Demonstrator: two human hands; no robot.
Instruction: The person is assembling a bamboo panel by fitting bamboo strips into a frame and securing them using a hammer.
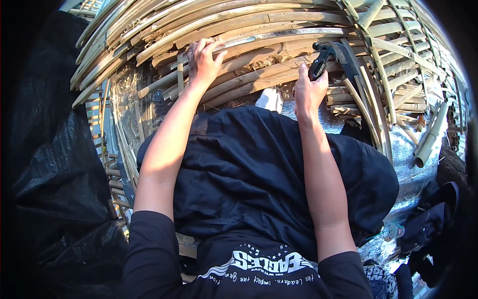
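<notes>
My right hand [310, 92] is closed around the black handle of a claw hammer [318, 66], its metal head pointing away from me. Ahead of me lie split bamboo strips [259, 37], long and pale, running across from left to right. My left hand [203, 62] reaches to these strips with its fingers apart and bent, the fingertips touching a strip's edge. Thumb and forefinger stand away from each other, and nothing shows between them. Beneath the left wrist, a short upright bamboo piece [180, 74] crosses the strips.
Woven bamboo lattice [398, 55] rises at the right. A cut bamboo tube [431, 134] lies on silvery foil sheeting [411, 182]. Dark plastic sheeting [59, 164] hangs along the left. My legs in dark cloth [249, 169] are folded close to the bamboo.
</notes>
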